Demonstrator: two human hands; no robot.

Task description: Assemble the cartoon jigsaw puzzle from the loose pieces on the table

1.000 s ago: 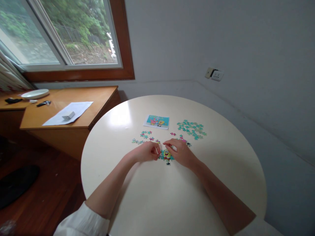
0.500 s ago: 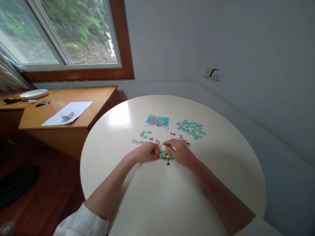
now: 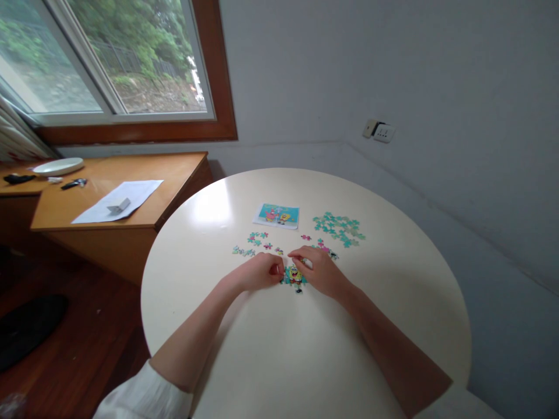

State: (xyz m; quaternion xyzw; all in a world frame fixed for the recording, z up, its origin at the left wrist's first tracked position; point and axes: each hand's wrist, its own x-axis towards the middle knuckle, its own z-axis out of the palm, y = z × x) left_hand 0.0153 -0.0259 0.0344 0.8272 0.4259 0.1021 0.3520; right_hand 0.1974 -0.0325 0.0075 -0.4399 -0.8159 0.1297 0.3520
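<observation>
White plate [image 3: 58, 167], paper sheet [image 3: 138, 192] on wooden desk [image 3: 177, 173] below window [image 3: 144, 64]; socket [image 3: 384, 133] on wall [image 3: 297, 75].

head cam, facing forward and down
on my feed i'm above the near side of the round table [image 3: 279, 343], far enough back to fit its far rim [image 3: 288, 170], the window [image 3: 144, 64] and the wall [image 3: 297, 81] behind

The partly joined, colourful puzzle [image 3: 296, 275] lies flat, loose teal pieces [image 3: 339, 227] beyond.

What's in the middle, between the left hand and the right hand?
In the head view, a partly joined SpongeBob jigsaw puzzle lies on the round table between the left hand and right hand.
</observation>
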